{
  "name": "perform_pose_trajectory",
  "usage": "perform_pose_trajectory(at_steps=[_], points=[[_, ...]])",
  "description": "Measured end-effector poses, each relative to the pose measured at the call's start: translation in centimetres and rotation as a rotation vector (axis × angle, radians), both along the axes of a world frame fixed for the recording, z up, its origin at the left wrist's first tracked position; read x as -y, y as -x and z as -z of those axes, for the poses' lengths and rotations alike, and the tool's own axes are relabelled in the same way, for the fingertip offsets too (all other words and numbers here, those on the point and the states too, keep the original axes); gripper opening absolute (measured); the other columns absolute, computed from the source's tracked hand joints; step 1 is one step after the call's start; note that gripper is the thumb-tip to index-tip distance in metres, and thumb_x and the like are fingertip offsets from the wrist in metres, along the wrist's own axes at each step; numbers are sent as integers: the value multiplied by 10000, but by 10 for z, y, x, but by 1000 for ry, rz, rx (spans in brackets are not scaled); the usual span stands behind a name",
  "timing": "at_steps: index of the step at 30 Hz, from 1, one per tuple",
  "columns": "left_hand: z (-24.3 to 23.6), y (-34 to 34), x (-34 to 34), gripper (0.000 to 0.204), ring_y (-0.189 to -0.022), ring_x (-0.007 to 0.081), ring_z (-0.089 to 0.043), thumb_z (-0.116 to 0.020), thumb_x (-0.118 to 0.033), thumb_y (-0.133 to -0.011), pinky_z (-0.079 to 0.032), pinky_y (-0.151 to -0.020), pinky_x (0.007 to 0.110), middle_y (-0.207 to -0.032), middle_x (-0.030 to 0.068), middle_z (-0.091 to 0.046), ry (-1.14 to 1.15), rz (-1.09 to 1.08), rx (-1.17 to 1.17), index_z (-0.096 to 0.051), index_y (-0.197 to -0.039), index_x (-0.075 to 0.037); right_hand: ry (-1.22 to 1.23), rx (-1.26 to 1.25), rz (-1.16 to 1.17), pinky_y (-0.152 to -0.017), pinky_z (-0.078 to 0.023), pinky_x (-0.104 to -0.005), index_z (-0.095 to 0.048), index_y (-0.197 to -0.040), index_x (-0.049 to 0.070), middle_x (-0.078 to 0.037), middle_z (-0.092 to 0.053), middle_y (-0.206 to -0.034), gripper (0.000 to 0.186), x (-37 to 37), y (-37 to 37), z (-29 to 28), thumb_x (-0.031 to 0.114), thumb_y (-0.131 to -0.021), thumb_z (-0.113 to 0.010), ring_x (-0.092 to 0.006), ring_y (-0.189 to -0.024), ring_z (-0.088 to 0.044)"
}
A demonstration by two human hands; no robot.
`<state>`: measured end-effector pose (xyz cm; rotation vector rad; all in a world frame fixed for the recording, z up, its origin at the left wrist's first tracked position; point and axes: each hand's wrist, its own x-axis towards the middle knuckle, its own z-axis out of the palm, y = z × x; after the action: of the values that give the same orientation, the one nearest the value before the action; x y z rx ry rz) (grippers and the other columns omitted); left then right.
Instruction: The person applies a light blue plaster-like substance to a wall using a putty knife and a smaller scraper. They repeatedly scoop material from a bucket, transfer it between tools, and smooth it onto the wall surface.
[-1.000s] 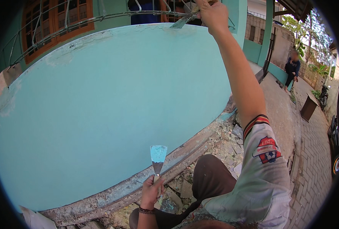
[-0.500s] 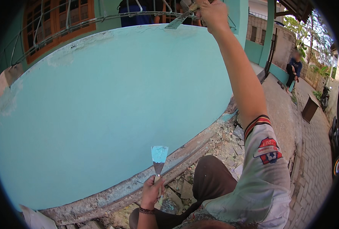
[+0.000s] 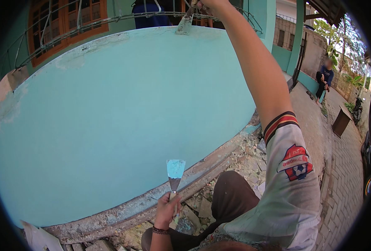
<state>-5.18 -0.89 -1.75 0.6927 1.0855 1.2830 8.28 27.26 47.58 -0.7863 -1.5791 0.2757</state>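
My left hand (image 3: 165, 211) is wrapped round the light handle of a putty knife (image 3: 176, 170), blade up, with turquoise paste spread over most of that blade. My right arm stretches up to the top of the turquoise wall (image 3: 123, 113). There my right hand (image 3: 210, 5), partly cut off by the upper edge of the view, grips a second putty knife (image 3: 184, 26). This blade lies against the wall just below its top edge, and its face is smeared with turquoise. Patches of rough, worn surface show along the wall's top edge and left end.
Metal railing bars (image 3: 123, 17) run above the wall, before an orange-framed window (image 3: 70, 23). Broken rubble (image 3: 204, 207) lies at the wall's foot, around my bent knee (image 3: 233, 192). To the right, a person (image 3: 325, 79) sits beyond a brown box (image 3: 342, 121) on the paving.
My right hand has moved up and left. Its putty knife has shifted slightly left along the wall's top and now stands more upright. My left hand stays nearly in place.
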Motion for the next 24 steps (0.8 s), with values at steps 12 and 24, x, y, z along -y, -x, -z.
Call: perform_pose_trajectory(at_steps=[12, 24], points=[[3, 6, 4, 140, -420, 99, -480, -648, -140, -877, -348, -382, 238, -575, 29, -546, -1, -44, -1, -556, -884, -36, -29, -49, 42, -469, -453, -333, -677, -810, -22, -99, -642, -656, 333, 12, 11, -15, 311, -811, -682, -177, -525, -592], [9, 9, 3, 140, -417, 100, -480, -645, -128, -877, -360, -378, 236, -576, 28, -546, -14, -31, 7, -560, -918, -25, -253, 113, 183, -641, -499, -363, -648, -784, -20, -154, -661, -707, 417, 25, -10, 29, 395, -814, -636, -239, -687, -653]])
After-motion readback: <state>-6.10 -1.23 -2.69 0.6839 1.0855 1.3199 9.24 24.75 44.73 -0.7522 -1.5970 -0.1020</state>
